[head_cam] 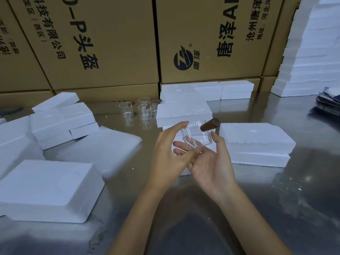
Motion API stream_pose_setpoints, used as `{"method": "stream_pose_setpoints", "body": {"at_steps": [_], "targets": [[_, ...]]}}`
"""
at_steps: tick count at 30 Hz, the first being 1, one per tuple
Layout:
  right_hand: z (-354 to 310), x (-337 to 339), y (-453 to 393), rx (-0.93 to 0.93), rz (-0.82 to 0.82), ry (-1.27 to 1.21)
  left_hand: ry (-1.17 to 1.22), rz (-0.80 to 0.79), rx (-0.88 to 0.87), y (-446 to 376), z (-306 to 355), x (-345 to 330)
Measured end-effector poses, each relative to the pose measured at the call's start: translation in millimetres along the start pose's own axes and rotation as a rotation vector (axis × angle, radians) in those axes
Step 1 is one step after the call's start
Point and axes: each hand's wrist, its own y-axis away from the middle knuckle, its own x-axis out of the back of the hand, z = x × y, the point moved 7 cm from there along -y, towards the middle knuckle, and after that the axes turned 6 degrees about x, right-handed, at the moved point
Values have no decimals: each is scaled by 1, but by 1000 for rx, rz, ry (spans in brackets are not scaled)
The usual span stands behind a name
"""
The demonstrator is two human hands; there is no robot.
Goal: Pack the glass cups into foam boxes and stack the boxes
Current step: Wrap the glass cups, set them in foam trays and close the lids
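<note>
Both hands are up over the table (184, 208), cradling one glass cup (197, 134) with a wooden handle. The left hand (168, 153) pinches its rim; the right hand (207, 159) holds it underneath, fingers curled. Beyond the hands, four more cups (141, 108) wait unpacked. Just right of the right hand, closed foam boxes (257, 142) sit two high. My read: early going, plenty left.

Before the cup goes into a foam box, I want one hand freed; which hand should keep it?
Probably the right hand: the glass cup lies on its fingers with its thumb at the side by the wooden handle. The left hand touches only the rim, so it could let go.
</note>
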Motion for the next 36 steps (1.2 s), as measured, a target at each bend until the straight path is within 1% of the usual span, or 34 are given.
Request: {"method": "stream_pose_setpoints", "body": {"at_steps": [3, 5, 7, 11, 13, 17, 18, 23, 27, 29, 31, 34, 36], "targets": [[-17, 7, -3, 220, 91, 167, -105, 25, -79, -2, 5, 3], [-24, 6, -3, 282, 101, 284, -131, 35, -100, -2, 5, 5], [-24, 5, -3, 271, 91, 341, -134, 39, -114, -2, 6, 5], [-21, 3, -2, 214, 77, 297, -96, 26, -79, -3, 3, 4], [-20, 3, -1, 182, 67, 240, -37, 5, -13, -3, -2, 3], [-19, 2, -1, 164, 33, 183, 162, -158, 160, -3, -12, -7], [-18, 3, -2, 168, 30, 183, 191, -173, 181, -3, -13, -9], [-23, 4, -5, 232, 31, 261, 234, -174, 194, -4, -11, -9], [-21, 8, -7, 210, 48, 254, 329, -173, 217, -6, -11, -7], [-20, 10, -9, 228, 63, 283, 322, -150, 210, -7, -11, -6], [-25, 14, -9, 304, 114, 370, 279, -127, 185, -7, -12, -5], [-39, 23, -7, 437, 185, 468, 162, -103, 133, -7, -13, -4], [-46, 28, -6, 478, 205, 535, 81, -77, 109, -6, -13, -3]]}}
